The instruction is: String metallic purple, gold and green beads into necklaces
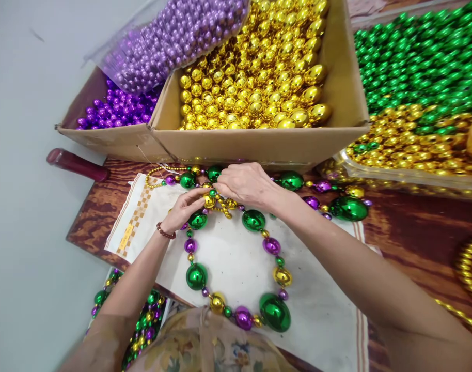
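Fingertips of the left hand [189, 205] and right hand [241, 183] pinch the bead necklace [274, 312] at its top, its loop hanging below their grip, across the white cloth [236, 253].

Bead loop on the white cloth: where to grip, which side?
Likely the big green bead at near right of the loop, from above, across its sides: round, apparently the largest there, exposed on the cloth, while the left hand and right hand are at the far end.
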Motion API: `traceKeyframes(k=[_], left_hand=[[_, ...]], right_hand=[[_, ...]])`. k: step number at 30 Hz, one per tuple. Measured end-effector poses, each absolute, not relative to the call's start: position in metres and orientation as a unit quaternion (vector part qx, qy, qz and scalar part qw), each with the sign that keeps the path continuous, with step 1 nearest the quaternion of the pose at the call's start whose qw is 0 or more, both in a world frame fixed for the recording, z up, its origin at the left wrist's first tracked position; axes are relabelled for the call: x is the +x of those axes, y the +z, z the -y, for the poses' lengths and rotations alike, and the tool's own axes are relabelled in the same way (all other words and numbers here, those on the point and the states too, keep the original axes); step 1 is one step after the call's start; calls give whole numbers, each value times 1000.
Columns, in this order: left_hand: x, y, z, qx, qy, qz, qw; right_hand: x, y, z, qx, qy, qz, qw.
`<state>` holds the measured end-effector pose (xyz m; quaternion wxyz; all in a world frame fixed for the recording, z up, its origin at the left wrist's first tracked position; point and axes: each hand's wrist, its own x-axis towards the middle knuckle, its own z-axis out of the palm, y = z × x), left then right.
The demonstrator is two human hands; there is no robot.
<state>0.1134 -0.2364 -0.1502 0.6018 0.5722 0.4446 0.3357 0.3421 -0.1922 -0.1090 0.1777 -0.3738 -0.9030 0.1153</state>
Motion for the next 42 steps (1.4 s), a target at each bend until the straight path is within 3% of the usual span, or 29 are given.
traceKeyframes(k=[13,20,24,30,38,40,42], left_hand=[[112,-149,236,627,321,-441,557],[113,-128,252,729,287,-441,438],[114,-123,262,767,276,-434,383],[119,-115,273,743,285,-456,397],[109,-102,279,736,344,-443,378],[107,-99,279,730,354,-444,380],[106,-95,280,733,359,-442,372]], right_hand=[[351,-113,203,-422,109,884,167],[412,-131,296,-548,247,736,310],[477,-149,366,-678,187,612,360],[538,-181,386,-785,173,535,261],[542,-194,361,-713,64,690,107],[531,-187,361,-708,21,698,111],[507,-173,358,-682,16,711,171]])
